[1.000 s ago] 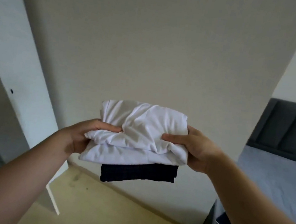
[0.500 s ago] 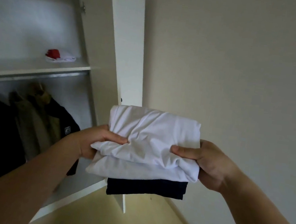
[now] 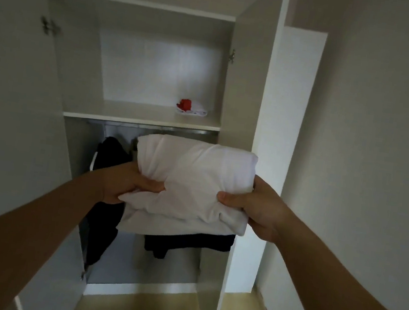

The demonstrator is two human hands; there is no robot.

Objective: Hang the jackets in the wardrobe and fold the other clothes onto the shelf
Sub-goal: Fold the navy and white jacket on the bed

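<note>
I hold a stack of folded clothes in front of the open wardrobe: white garments (image 3: 195,177) on top and a dark garment (image 3: 194,243) underneath. My left hand (image 3: 126,183) grips the stack's left edge, thumb on top. My right hand (image 3: 256,208) grips its right edge the same way. The stack hangs below the white shelf (image 3: 135,116). A dark jacket (image 3: 110,158) hangs from the rail under the shelf, partly hidden behind my left arm and the stack.
A small red and white item (image 3: 190,107) lies at the right of the shelf. Both wardrobe doors stand open, left door (image 3: 14,109) and right door (image 3: 281,144). A plain wall (image 3: 380,152) runs along the right. The floor (image 3: 152,309) is pale wood.
The view has swung left from the wall to face the wardrobe head on. The stack stays gripped in both hands and now sits in front of the hanging space.
</note>
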